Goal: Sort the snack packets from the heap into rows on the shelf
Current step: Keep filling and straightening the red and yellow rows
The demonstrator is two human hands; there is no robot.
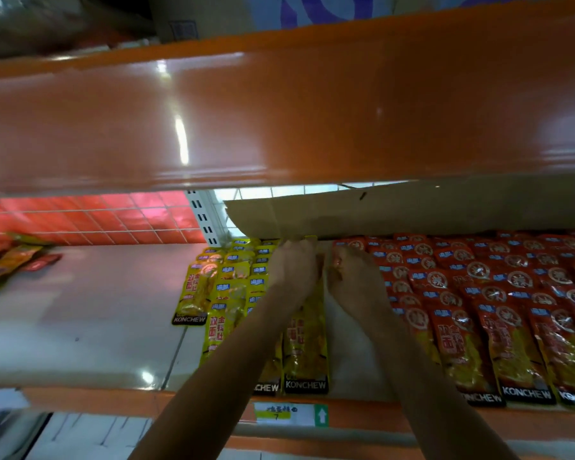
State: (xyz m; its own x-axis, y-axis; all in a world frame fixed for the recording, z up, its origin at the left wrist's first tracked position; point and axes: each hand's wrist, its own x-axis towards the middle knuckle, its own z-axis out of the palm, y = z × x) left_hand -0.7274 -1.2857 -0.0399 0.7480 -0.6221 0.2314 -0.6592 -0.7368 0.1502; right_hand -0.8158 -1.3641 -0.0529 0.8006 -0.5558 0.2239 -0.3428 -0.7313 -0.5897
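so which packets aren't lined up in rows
The small heap at the far left of the shelf, its packets jumbled at odd angles. The yellow packets and red packets lie in overlapping rows.

My hands: two, left hand (294, 270), right hand (354, 280). Yellow KONCHEW packets (304, 343): well over ten, four overlapping columns, some hidden under my arm. Red KONCHEW packets (512, 353): past twenty, running off right edge, no exact count. Heap (10, 260) far left: few packets, blurred. Cardboard sheet (412, 210): one. Price label (291, 415): one.
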